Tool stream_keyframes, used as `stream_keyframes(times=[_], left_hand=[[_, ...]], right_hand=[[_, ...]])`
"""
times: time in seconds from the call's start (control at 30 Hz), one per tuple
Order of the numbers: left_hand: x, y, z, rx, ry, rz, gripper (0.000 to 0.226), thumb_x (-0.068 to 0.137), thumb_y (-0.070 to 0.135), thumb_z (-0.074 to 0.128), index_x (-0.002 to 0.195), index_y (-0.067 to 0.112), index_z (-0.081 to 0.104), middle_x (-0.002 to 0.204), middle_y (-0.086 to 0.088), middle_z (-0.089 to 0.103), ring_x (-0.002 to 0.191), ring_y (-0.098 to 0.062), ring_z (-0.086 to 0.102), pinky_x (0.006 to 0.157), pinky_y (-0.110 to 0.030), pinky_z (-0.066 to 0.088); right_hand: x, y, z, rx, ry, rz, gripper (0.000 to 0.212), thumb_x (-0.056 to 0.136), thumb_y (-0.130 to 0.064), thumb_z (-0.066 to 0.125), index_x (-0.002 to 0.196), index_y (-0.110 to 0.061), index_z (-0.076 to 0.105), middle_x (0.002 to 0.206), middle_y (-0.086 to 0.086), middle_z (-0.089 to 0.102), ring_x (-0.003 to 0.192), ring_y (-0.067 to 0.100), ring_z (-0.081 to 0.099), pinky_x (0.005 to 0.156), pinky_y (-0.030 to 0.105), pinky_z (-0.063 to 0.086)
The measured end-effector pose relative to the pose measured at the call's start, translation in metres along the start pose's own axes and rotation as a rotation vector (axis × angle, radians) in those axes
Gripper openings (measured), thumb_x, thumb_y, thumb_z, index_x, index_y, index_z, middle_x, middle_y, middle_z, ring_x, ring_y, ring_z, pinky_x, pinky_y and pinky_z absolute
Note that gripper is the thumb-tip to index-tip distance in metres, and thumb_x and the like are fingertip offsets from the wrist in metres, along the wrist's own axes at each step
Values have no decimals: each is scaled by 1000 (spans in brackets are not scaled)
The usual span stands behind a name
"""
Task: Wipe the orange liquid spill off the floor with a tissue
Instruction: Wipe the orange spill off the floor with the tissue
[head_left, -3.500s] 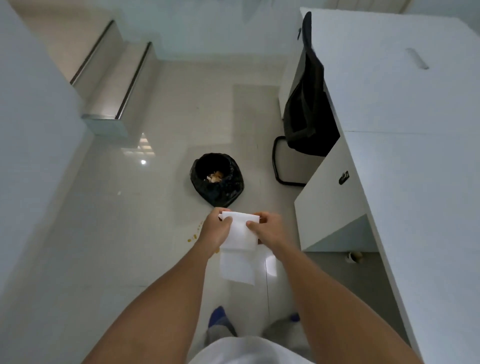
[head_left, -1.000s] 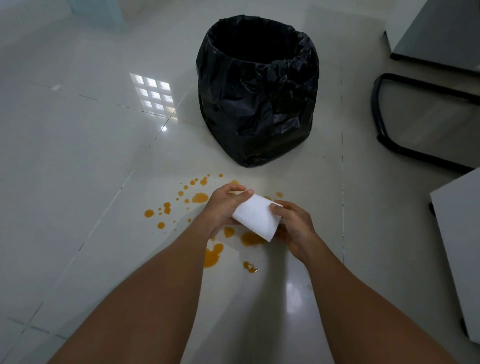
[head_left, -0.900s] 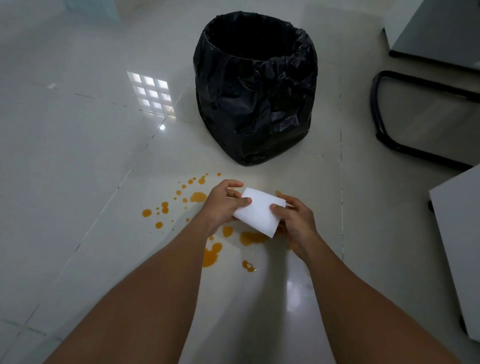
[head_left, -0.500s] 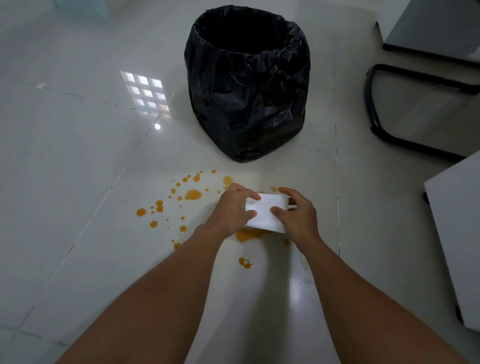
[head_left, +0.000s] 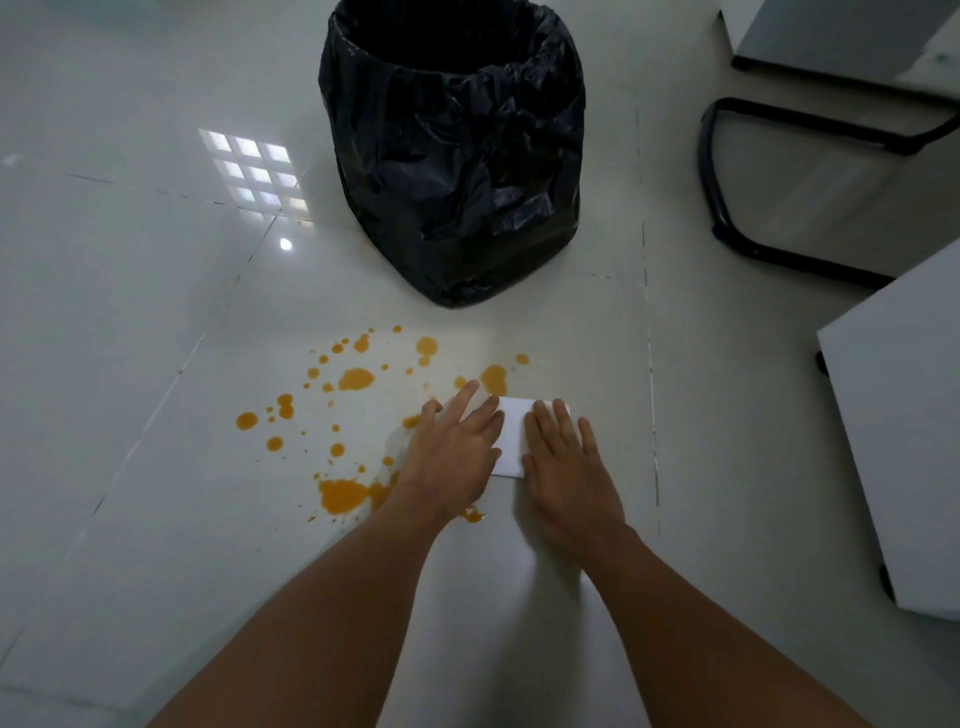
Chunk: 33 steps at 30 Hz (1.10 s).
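Note:
A folded white tissue (head_left: 511, 435) lies flat on the glossy tiled floor, at the right edge of the orange liquid spill (head_left: 356, 379). My left hand (head_left: 457, 452) and my right hand (head_left: 566, 467) both press down on it with palms flat and fingers stretched out, covering its left and right ends. Orange drops and blots spread to the left of the hands, with a bigger puddle (head_left: 340, 496) near my left wrist and a blot (head_left: 493, 378) just beyond the tissue. Any liquid under the tissue is hidden.
A bin lined with a black bag (head_left: 457, 156) stands just behind the spill. The black tube base of a chair (head_left: 709, 156) lies at the right back. A white cabinet (head_left: 904, 415) on feet stands close at the right.
I have come down from standing to close over the floor. The tissue, held in the air between both hands, has been lowered onto the spill's right side, and both hands have flattened on it.

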<state>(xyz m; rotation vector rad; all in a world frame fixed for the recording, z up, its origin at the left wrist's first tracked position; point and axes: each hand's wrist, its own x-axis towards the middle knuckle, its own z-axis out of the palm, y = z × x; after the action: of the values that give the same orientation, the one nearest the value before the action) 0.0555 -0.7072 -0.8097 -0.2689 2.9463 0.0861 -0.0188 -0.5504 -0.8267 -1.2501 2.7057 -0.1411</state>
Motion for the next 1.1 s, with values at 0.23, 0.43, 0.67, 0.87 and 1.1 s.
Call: stream_keyframes(times=[0.23, 0.43, 0.67, 0.87, 1.1], left_hand=[[-8, -17, 4, -50, 42, -35, 62, 102, 51, 20, 156, 20, 22, 167, 1, 14, 154, -23, -3, 117, -53, 18], [-93, -94, 24, -297, 230, -188, 92, 89, 73, 31, 157, 12, 20, 166, -4, 18, 154, -16, 10, 113, -53, 27], [-177, -136, 55, -167, 3, -404, 131, 69, 97, 28, 154, -3, 19, 164, -19, 15, 152, -31, 15, 113, -59, 24], [-173, -130, 56, -113, -18, -392, 132, 71, 96, 24, 152, -8, 19, 163, -24, 16, 151, -36, 16, 117, -64, 19], [-179, -136, 61, -97, -19, -315, 140, 65, 100, 31, 152, -8, 16, 164, -24, 10, 153, -35, 10, 119, -62, 12]], right_hand=[[1, -9, 9, 27, -54, 7, 66, 104, -45, 20, 157, -11, -1, 165, 6, -6, 151, 20, -10, 119, 37, -12], [2, -31, 19, 113, -78, 92, 71, 97, -58, 7, 157, -23, -6, 165, 3, -11, 151, 22, -11, 121, 38, -6], [3, -34, 23, 70, -79, 104, 74, 98, -59, 13, 156, -20, -10, 164, 0, -15, 151, 22, -13, 121, 39, -6], [-19, -53, 21, 182, -84, 122, 80, 93, -64, 13, 158, -18, 1, 166, 0, -5, 151, 21, -8, 121, 38, -5], [-47, -70, 26, 148, -65, 116, 82, 95, -67, 18, 157, -20, -8, 165, -2, -10, 151, 19, -11, 123, 40, -1]])
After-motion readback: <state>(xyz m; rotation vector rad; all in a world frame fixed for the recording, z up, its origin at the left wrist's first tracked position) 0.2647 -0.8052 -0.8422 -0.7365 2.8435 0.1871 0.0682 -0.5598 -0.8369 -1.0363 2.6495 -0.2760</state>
